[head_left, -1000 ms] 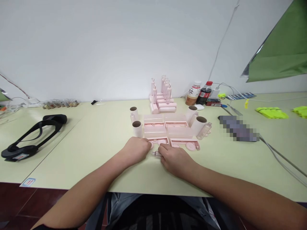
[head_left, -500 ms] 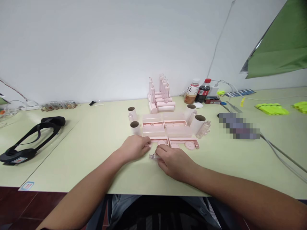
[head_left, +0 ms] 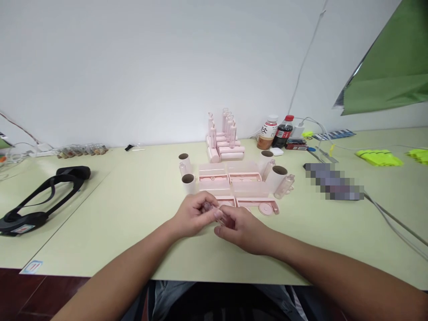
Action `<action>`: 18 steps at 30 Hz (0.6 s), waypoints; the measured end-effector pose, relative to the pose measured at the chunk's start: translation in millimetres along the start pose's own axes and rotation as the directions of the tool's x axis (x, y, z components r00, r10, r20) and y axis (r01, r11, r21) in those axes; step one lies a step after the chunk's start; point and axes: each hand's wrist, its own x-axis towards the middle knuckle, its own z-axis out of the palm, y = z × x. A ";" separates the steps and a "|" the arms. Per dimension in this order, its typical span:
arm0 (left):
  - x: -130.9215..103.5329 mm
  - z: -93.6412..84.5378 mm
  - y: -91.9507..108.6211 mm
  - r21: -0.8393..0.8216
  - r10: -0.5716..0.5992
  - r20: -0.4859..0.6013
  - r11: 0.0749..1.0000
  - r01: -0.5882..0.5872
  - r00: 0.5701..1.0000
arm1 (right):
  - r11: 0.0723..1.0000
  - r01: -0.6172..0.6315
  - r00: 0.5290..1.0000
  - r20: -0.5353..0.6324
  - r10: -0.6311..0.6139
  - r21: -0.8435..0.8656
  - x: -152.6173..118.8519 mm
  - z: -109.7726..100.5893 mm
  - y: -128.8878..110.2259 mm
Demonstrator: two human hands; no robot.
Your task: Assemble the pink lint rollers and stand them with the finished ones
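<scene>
Near the table's front, my left hand (head_left: 195, 215) and my right hand (head_left: 243, 228) meet around a small clear pinkish bottle (head_left: 226, 218). The fingers of my right hand wrap its near end, while my left thumb and fingers close on its other end. Just beyond the hands lie open pink cases (head_left: 257, 206) with round discs and clear covers (head_left: 250, 188). White tubes with brown insides stand on both sides, one at the left (head_left: 189, 183) and one at the right (head_left: 278, 178). Another clear bottle (head_left: 285, 186) leans beside the right tube.
Pink cylinders and upright small bottles (head_left: 232, 133) stand against the wall. Two drink bottles (head_left: 283, 132), a blurred phone-like object (head_left: 332, 182), cables and yellow packets (head_left: 379, 157) are at the right. A black headset strap (head_left: 50, 196) lies at the left.
My left hand has moved right from the pink case and closed on the clear bottle's end. The bottle is raised and tilted between both hands. The view has shifted slightly.
</scene>
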 end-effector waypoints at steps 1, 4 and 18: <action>0.7 -2.1 -0.3 -0.038 -0.001 -0.075 0.999 -0.002 0.997 | 0.999 -0.045 0.999 0.010 0.045 0.003 0.6 -2.1 0.2; 2.6 -8.0 -2.3 -0.188 -0.036 -0.191 0.982 0.000 0.981 | 0.989 -0.105 0.990 0.100 0.095 0.100 2.5 -6.9 1.5; -2.7 26.9 -3.0 -0.649 -0.139 0.158 0.731 0.209 0.978 | 0.937 0.188 0.973 0.074 -0.219 0.295 -0.5 3.6 4.5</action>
